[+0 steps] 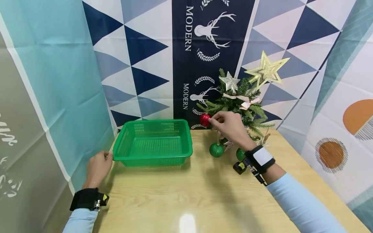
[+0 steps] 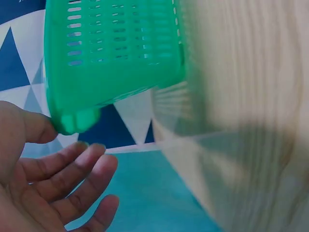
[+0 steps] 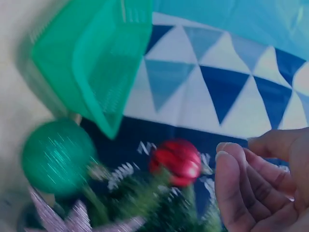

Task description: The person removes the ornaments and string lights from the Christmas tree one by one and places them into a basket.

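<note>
A red bauble (image 1: pixel 205 120) hangs at the left side of a small Christmas tree (image 1: pixel 224 105). My right hand (image 1: pixel 231 127) is at the bauble, thumb and forefinger drawn together beside its cap, seemingly pinching its top; the exact contact is unclear. In the right wrist view, the red bauble (image 3: pixel 176 162) is just left of the fingertips, with green needles partly across it. A green plastic basket (image 1: pixel 152 161) stands on the table to the left. My left hand (image 1: pixel 99 166) holds its near left corner; in the left wrist view, the thumb touches the rim, other fingers loosely bent below.
Green baubles (image 1: pixel 217 150) hang low on the tree. A silver star (image 1: pixel 230 82), a gold star (image 1: pixel 268 69) and pale bows (image 1: pixel 246 103) decorate its upper part. Patterned cloth (image 1: pixel 145 48) hangs behind the wooden table (image 1: pixel 163 197).
</note>
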Tool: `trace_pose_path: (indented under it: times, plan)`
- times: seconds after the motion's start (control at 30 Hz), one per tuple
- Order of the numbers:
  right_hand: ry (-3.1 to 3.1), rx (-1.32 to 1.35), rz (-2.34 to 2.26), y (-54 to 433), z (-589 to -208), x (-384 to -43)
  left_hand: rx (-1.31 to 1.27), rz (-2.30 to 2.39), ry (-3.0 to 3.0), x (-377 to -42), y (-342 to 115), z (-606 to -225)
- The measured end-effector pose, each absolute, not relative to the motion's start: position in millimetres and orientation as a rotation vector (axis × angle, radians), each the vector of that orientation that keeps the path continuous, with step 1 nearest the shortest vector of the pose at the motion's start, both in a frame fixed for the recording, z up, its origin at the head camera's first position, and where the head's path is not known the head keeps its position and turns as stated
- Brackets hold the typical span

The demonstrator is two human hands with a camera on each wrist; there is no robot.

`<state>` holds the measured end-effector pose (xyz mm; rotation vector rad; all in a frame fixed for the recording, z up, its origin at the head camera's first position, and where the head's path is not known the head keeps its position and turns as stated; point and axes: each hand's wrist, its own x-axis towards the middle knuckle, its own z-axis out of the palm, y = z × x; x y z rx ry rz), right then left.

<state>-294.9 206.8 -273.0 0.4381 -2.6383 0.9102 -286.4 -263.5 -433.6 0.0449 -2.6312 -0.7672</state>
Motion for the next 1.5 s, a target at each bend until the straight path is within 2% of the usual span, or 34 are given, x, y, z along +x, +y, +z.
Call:
trace_pose_path:
  times: [0.13, 0.33, 0.47, 0.53, 0.77, 0.87, 1.03, 1.5]
  plan:
    - [-2.625, 0.372, 0.912, 221, -256, -300, 0.074, -0.893, -2.664, -288, -277, -460]
    - [-2.650, 0.335, 0.867, 238, -235, -310, 0.072, -0.972, -2.671, -319, -312, -525]
    - [-2.650, 0.277, 0.648, 253, -222, -321, 0.029, -1.044, -2.699, -328, -323, -540]
    - [-2.656, 0.231, 0.500, 262, -216, -328, 0.019, -1.044, -2.729, -328, -321, -536]
    - [-2.752, 0.157, 0.227, 288, -208, -347, 0.031, -1.285, -2.791, -298, -289, -467]
    - [-2.752, 0.188, 0.172, 291, -209, -353, 0.071, -1.339, -2.811, -296, -281, -451]
    - [-2.701, 0.244, 0.099, 292, -212, -360, 0.142, -1.370, -2.806, -304, -276, -452]
    - [-2.590, 0.394, -0.037, 290, -222, -370, 0.124, -1.394, -2.786, -317, -275, -462]
